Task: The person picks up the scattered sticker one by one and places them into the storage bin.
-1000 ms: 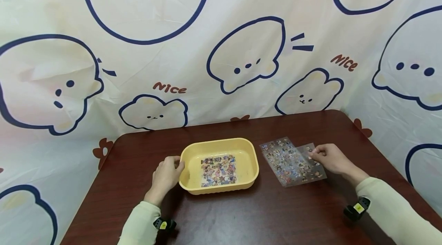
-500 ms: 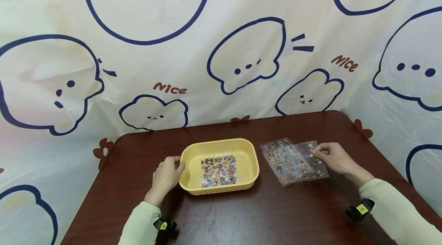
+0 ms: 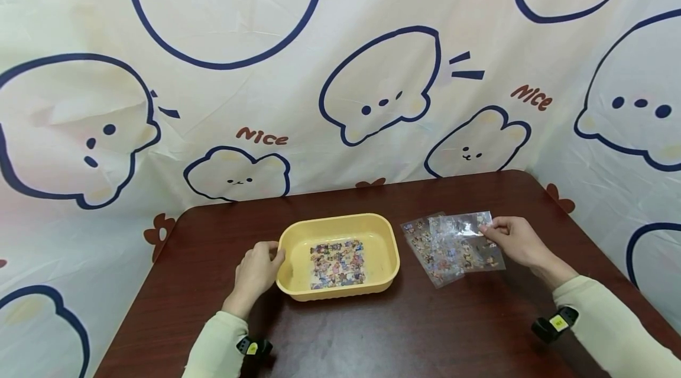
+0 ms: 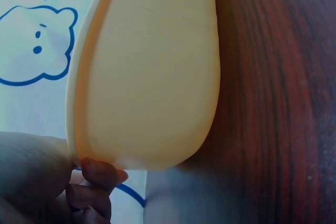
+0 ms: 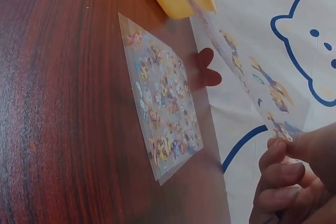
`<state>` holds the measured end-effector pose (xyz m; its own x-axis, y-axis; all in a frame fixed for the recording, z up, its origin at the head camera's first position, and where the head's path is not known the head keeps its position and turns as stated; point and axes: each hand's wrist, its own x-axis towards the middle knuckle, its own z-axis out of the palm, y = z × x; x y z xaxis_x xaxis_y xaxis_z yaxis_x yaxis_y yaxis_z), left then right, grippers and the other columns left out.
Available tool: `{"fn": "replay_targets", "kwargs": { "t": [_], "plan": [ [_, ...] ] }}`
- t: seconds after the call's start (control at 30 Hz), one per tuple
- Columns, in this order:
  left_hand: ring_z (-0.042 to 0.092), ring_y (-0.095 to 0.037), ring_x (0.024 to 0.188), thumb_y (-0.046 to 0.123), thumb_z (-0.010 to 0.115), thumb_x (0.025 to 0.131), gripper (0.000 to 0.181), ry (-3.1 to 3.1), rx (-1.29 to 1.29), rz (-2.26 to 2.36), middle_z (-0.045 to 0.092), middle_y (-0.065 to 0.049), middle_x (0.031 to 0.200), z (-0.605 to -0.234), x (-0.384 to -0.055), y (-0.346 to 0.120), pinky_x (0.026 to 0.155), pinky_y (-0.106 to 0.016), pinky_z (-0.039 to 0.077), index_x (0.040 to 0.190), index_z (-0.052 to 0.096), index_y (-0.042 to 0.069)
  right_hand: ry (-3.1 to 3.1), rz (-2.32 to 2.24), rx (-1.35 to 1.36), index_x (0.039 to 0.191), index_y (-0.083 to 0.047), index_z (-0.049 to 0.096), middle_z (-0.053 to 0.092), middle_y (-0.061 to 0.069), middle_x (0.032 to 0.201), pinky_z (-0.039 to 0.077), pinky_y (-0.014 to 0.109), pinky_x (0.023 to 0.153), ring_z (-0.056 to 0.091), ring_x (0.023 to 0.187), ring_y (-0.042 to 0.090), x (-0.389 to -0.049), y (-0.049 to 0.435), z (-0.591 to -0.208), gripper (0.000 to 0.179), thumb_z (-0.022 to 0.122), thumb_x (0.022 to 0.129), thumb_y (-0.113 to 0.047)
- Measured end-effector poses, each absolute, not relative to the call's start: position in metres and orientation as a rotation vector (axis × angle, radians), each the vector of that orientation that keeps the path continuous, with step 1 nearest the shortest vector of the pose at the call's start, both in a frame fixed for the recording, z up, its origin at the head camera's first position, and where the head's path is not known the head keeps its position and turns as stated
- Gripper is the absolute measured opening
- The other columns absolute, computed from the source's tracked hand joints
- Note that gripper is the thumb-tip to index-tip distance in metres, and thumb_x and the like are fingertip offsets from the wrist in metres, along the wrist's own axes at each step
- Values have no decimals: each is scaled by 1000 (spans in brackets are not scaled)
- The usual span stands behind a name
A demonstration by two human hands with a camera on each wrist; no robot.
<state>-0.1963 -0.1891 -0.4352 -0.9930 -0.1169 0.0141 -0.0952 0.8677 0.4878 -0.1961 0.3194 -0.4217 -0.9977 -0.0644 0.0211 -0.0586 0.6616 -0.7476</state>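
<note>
My left hand [image 3: 255, 271] grips the left end of a yellow plastic tub [image 3: 380, 254], thumb and curled fingers at its rim in the left wrist view. Inside the tub lies a sheet of small cartoon stickers [image 3: 337, 264]. Over on the right, my right hand [image 3: 518, 242] pinches a clear sticker sheet [image 5: 252, 72] printed with little figures by its edge. That sheet is lifted and tilted in the right wrist view. Below it, more transparent sticker sheets [image 5: 163, 103] lie stacked on the table, partly covered by the raised one in the head view.
Everything stands on a dark reddish-brown table [image 3: 340, 342] with rounded far corners. A white cloth with blue cartoon outlines [image 3: 372, 88] hangs behind the table and along its sides. Each wrist wears a black band with a small device [image 3: 555, 323].
My right hand has raised the clear sticker sheet off the others, its left part now standing higher over the pile. The left hand and the tub have stayed in place.
</note>
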Motion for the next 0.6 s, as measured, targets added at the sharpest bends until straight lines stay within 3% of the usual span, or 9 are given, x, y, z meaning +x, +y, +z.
{"fn": "replay_targets", "kwargs": {
  "t": [0.6],
  "plan": [
    [71,-33,96,27,59,97,37,-3004,173,-768,75,-17,115,-433,-197,-189,77,-55,52,124,71,6,2869,-1334,-64,96,5,65,39,-5,58,33,29,50,36,54,10,-197,314,-412,35,55,105,-28]
  ]
}}
